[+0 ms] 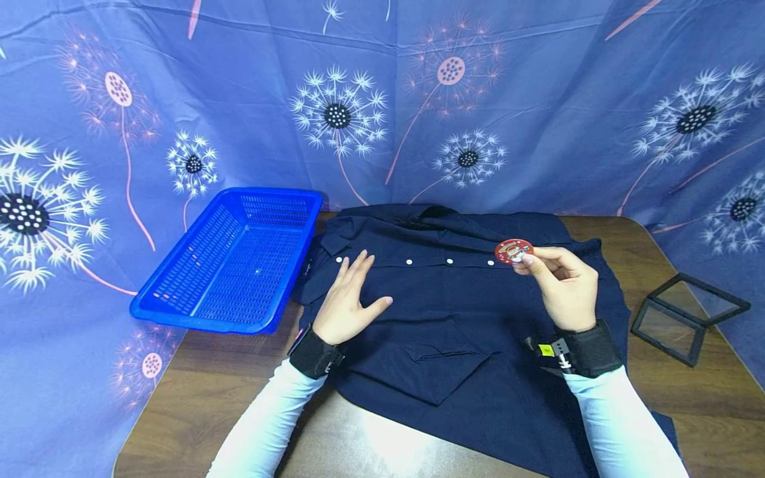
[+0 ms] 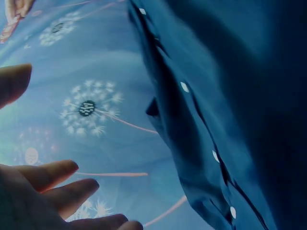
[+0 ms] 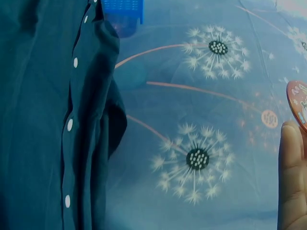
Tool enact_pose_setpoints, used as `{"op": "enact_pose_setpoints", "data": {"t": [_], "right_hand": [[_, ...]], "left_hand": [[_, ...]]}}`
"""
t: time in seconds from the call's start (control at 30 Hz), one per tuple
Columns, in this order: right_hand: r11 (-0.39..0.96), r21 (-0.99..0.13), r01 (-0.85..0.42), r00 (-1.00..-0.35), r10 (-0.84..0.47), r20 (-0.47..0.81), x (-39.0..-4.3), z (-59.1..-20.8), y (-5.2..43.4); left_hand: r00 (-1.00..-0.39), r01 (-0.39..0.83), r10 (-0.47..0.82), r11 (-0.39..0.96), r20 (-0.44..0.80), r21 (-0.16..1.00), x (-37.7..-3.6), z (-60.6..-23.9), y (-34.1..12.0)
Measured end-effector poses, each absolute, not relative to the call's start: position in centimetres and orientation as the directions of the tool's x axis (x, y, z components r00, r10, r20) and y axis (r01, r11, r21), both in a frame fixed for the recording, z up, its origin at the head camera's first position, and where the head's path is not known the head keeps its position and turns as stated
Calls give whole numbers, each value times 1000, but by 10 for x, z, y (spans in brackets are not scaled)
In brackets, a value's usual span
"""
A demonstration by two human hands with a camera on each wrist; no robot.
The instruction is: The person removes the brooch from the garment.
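A dark navy shirt [image 1: 382, 292] with white buttons lies spread on the table, its collar end by the basket. My right hand [image 1: 564, 285] pinches a round red badge [image 1: 510, 251] with a printed figure between thumb and fingers, above the shirt's button row. At the right edge of the right wrist view, part of the red badge [image 3: 298, 103] shows beside a fingertip. Over the collar side of the shirt is my left hand [image 1: 349, 305], fingers straight and thumb spread, holding nothing. Whether it touches the cloth I cannot tell.
A blue plastic basket [image 1: 299, 265] stands on the left of the wooden table [image 1: 197, 378]. On the right lies an opened black-framed case [image 1: 696, 322] with clear panels. Behind the table hangs a blue curtain [image 1: 239, 66] with dandelion prints.
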State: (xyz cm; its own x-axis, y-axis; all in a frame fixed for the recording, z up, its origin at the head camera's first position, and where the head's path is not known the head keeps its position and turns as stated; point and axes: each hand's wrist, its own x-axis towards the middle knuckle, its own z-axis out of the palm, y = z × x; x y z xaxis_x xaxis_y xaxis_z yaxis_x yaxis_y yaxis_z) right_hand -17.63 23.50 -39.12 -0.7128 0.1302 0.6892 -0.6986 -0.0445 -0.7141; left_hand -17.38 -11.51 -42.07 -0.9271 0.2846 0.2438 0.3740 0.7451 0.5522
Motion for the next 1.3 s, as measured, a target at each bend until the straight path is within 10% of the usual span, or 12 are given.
{"op": "enact_pose_setpoints", "data": {"t": [0.8,1.3], "right_hand": [[-170,-746,-644,-749,340,569,-154,-421,317],[-229,-897,-378,-754,638,155,-128,-443,383]], "left_hand": [[-972,212,234,925,-31,315,-175,-445,-143],[-958,192,246,932,-150,307,-180,-448,-149]]}}
